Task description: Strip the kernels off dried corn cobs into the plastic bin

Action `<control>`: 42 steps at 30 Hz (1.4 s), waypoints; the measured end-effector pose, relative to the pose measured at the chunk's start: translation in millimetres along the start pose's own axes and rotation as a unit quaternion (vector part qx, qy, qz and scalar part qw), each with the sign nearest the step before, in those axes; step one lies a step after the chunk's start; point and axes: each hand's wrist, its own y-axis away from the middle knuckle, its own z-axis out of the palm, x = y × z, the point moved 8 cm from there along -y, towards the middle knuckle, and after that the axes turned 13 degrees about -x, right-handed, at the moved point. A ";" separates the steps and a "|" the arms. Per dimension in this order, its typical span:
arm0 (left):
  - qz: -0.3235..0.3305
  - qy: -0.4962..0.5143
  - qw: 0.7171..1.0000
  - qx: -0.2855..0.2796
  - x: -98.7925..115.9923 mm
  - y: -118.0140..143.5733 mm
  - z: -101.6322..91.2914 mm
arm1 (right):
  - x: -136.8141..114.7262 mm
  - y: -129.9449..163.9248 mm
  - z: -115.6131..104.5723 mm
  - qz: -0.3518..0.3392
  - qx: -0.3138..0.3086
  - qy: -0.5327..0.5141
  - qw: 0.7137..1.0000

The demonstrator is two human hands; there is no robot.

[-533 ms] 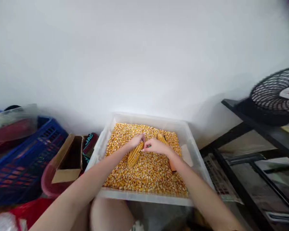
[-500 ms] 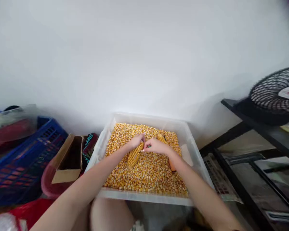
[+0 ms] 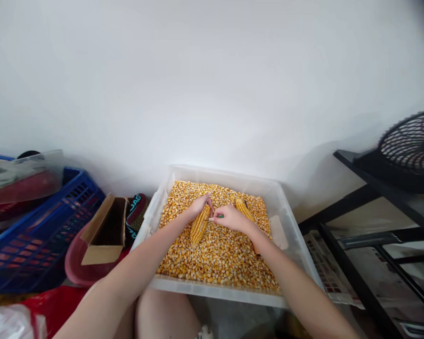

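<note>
My left hand [image 3: 201,205] is closed round the upper end of a yellow corn cob [image 3: 199,230], which slants down toward me over a bed of loose corn kernels [image 3: 219,263]. A pale gap shows among the cob's kernel rows. My right hand [image 3: 229,217], fingers pinched, holds a small thin tool with a green handle [image 3: 221,216]; its slim tip points at the cob's right side. Behind the right hand lies a second corn cob [image 3: 244,208]. An orange thing is mostly hidden under my right forearm.
The kernels fill a translucent plastic bin [image 3: 229,293] against the white wall. To the left are a blue crate [image 3: 31,254], an open cardboard box [image 3: 106,230] in a pink basin [image 3: 76,263], and a black shoe-like item [image 3: 137,214]. A black rack [image 3: 371,181] with a fan [image 3: 410,146] stands right.
The view has swung slightly, so the bin sits a little farther right in it. My right hand has drawn slightly away from my left; both keep their holds.
</note>
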 end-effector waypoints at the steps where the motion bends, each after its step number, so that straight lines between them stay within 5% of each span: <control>1: 0.001 -0.002 1.000 0.004 -1.0 -0.7 -1.0 | -1.2 -0.2 0.8 -0.001 0.003 0.009 1.000; 10: 0.056 -0.094 0.993 0.034 5.4 -7.1 -0.1 | 9.2 -6.9 9.6 -0.030 -0.032 -0.022 0.999; 18: 0.082 -0.090 0.993 -0.010 5.6 -11.3 17.5 | 6.7 -3.5 9.4 -0.039 -0.090 -0.027 0.995; 30: 0.021 0.072 0.996 -0.046 -7.2 -6.6 1.8 | 7.4 1.8 -6.7 0.017 0.003 0.007 1.000; 42: 0.012 0.056 0.998 -0.026 -3.9 -1.1 -1.3 | 4.9 2.0 -7.4 0.017 0.024 0.023 0.999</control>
